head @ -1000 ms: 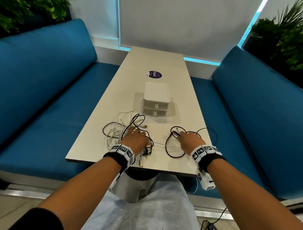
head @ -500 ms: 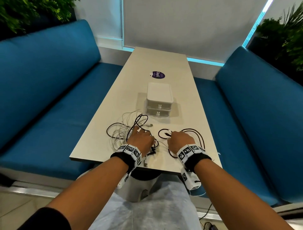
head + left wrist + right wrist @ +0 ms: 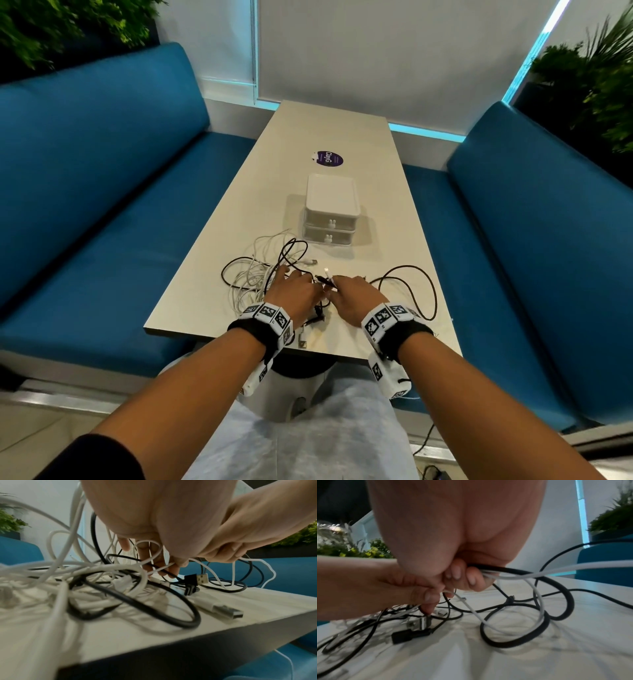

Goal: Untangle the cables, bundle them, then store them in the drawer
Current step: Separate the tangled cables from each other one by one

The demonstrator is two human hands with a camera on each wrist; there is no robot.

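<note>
Your right hand (image 3: 356, 294) grips black and white cables (image 3: 513, 573); your left hand (image 3: 294, 294) pinches a white cable (image 3: 161, 568) in the tangle (image 3: 253, 277), drawers (image 3: 330, 219) at twelve o'clock.

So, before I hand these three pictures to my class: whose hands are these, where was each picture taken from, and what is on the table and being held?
No machine here: a person works bare-handed, wearing patterned wristbands with cameras. The wide picture comes from a head camera; the two close ones look along each wrist. On the table lie tangled white cables and black cables, with a small white drawer unit behind, both drawers shut. The left hand pinches a thin white cable. The right hand grips a black and a white cable together.
</note>
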